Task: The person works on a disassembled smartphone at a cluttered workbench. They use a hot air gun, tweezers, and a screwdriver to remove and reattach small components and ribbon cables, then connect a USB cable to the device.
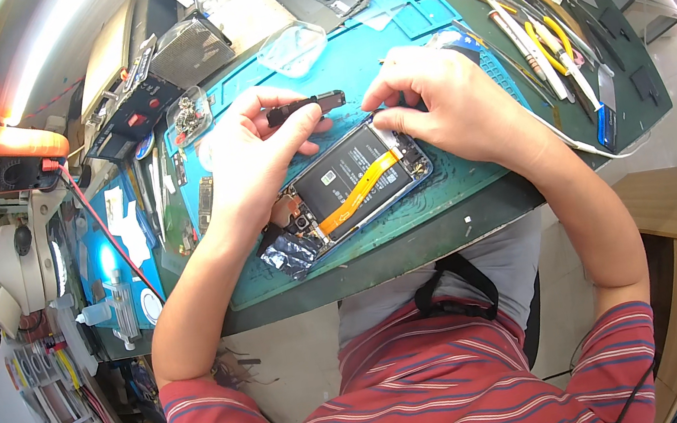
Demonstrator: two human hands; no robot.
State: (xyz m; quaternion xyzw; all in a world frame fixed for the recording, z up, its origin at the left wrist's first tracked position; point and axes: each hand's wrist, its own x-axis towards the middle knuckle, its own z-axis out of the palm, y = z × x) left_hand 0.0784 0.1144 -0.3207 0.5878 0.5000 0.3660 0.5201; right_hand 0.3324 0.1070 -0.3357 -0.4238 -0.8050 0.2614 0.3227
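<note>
An opened phone (356,184) with a black battery and an orange flex cable lies on a teal work mat (350,56). My left hand (248,159) rests on the phone's left end and pinches a small black part (307,107) between thumb and fingers, held just above the mat. My right hand (440,100) is curled over the phone's upper right corner, its fingertips pressing down there. What sits under those fingertips is hidden. A crumpled black foil piece (288,254) lies at the phone's lower left end.
Tweezers, screwdrivers and picks (545,40) lie in a row to the right. A clear plastic lid (292,48) and a tray of screws (189,116) sit at the back left. An orange multimeter (3,161), a microscope (19,268) and a dropper bottle (96,313) stand at the left.
</note>
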